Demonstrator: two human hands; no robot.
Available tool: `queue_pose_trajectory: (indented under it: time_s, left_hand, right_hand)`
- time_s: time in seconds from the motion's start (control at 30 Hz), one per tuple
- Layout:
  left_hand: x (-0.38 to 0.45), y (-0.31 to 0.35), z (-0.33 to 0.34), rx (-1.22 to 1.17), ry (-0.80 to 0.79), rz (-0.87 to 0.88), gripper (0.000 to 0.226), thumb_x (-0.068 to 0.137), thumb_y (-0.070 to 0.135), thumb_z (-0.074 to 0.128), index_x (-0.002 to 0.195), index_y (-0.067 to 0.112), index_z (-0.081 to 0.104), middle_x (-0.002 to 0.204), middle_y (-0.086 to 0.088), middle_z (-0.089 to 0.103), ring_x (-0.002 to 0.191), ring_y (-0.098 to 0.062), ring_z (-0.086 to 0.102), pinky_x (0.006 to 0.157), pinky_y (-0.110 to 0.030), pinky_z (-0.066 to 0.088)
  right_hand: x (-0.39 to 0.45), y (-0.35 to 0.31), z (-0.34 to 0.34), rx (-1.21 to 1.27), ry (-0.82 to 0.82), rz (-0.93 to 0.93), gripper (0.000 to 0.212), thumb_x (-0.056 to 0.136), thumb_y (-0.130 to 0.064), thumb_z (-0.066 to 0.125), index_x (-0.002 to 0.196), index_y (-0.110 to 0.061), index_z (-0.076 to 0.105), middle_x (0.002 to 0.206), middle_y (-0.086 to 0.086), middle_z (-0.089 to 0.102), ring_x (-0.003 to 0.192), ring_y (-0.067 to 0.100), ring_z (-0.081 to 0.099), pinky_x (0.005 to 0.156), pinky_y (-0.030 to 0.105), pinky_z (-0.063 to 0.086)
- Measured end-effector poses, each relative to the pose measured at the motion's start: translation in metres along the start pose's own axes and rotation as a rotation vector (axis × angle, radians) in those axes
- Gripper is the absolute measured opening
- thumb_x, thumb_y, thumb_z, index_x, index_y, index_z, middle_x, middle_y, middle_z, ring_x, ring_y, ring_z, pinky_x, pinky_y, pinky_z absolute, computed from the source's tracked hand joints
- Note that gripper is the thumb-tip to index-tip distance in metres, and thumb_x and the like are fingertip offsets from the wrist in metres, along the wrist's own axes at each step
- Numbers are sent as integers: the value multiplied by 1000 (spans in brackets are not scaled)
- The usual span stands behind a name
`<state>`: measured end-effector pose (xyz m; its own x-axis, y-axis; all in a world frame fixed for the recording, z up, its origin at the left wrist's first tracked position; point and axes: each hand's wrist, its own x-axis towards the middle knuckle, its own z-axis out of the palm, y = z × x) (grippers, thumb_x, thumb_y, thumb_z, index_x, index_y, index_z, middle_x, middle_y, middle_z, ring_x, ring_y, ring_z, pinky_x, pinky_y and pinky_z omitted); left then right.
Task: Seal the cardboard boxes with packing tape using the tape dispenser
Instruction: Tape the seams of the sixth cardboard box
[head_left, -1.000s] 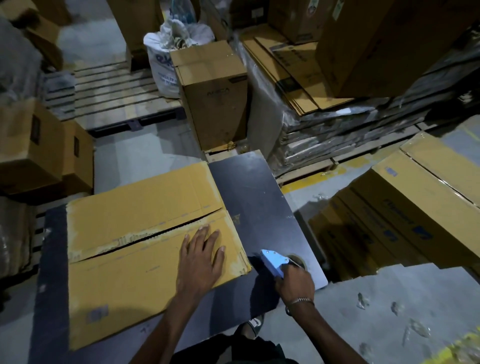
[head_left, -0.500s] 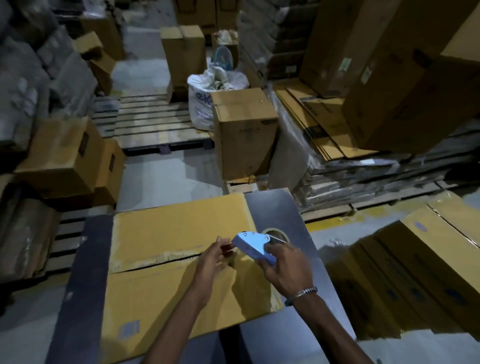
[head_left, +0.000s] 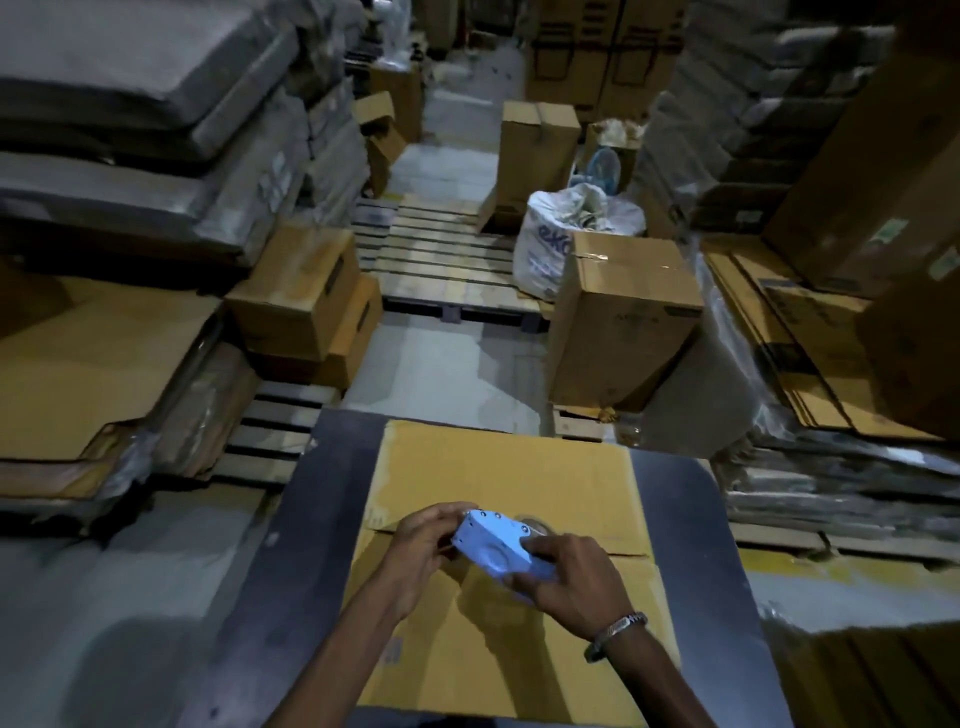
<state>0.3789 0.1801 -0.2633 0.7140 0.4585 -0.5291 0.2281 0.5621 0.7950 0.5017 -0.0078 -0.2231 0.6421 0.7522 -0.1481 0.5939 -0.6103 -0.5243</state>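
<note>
**Tape end being readied above the open seam**

The right hand (head_left: 566, 574) grasps the blue tape dispenser (head_left: 493, 545); the left hand (head_left: 423, 540) pinches at its front end, seemingly at the tape. Both hover above the cardboard box (head_left: 498, 467), just over its untaped seam (head_left: 618, 552). The tape could fold or land skewed if pulled crookedly.

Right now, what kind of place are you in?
Probably a warehouse or packing area: cardboard boxes stand on the floor, wooden pallets lie between them, and flattened cartons are stacked at the sides.
</note>
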Motion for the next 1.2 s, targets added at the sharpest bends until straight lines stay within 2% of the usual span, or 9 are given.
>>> queue_pose_trajectory:
  time_s: [0.1,0.2,0.3,0.47,0.67,0.87,1.1,1.17,1.2]
  left_hand:
    - [-1,5,-29,-34,68,8,20,99,8,65,111,7,80,114,-19,77,98,-27,72,87,-36,55]
    - [-1,13,-57,-72,156,-19,18,96,7,69,109,7,80,111,-16,79,95,-24,74,79,-30,55]
    - [-1,17,-83,-86,272,-35,15,94,7,71,103,9,82,102,-12,81,97,-26,75,75,-29,56]
    - [5,14,-106,-93,402,-68,17,92,-2,69,99,6,81,94,-9,82,91,-24,78,70,-27,57]
    - [9,6,-122,-131,553,71,7,91,-1,77,97,1,78,86,-12,81,86,-24,80,75,-28,63]
    - [21,-18,-122,156,734,198,8,90,18,81,86,25,80,81,18,78,78,2,73,78,-35,62]
    - [33,-44,-118,127,742,96,17,93,24,79,83,38,80,84,17,79,90,-12,76,76,-32,58]
    - [35,-46,-120,151,749,85,12,91,34,81,89,46,80,98,16,80,100,-16,75,83,-35,58]
    - [36,-45,-123,171,740,51,17,87,44,83,103,47,80,114,12,78,111,-20,72,92,-39,57]
  right_hand:
    - [15,-20,12,-2,-90,-39,61,79,-76,60,117,-31,72,94,-13,72,91,15,69,62,27,42]
    - [28,-42,27,-6,-192,-90,50,90,-75,51,117,-34,62,76,-13,61,68,13,56,61,36,37]
    - [41,-60,40,62,-284,-123,35,97,-72,47,98,-37,53,65,-12,53,57,10,46,59,37,30]
    - [69,-77,38,47,-345,-193,52,94,-75,45,90,-25,59,69,2,57,60,16,50,59,36,31]
    - [90,-72,23,56,-381,-184,56,91,-71,50,82,-16,58,73,9,57,63,20,52,60,37,32]
    - [120,-74,33,5,-391,-200,44,91,-61,53,75,-20,49,66,0,52,61,13,49,62,41,37]
    - [138,-71,54,-155,-410,-203,41,88,-63,51,71,-25,50,65,1,57,69,20,58,63,41,42]
    - [141,-68,58,-164,-411,-208,41,89,-63,50,71,-26,49,65,1,57,71,22,57,63,42,41]
    - [142,-67,60,-177,-410,-213,40,90,-63,50,70,-28,47,66,1,56,72,23,57,62,41,41]
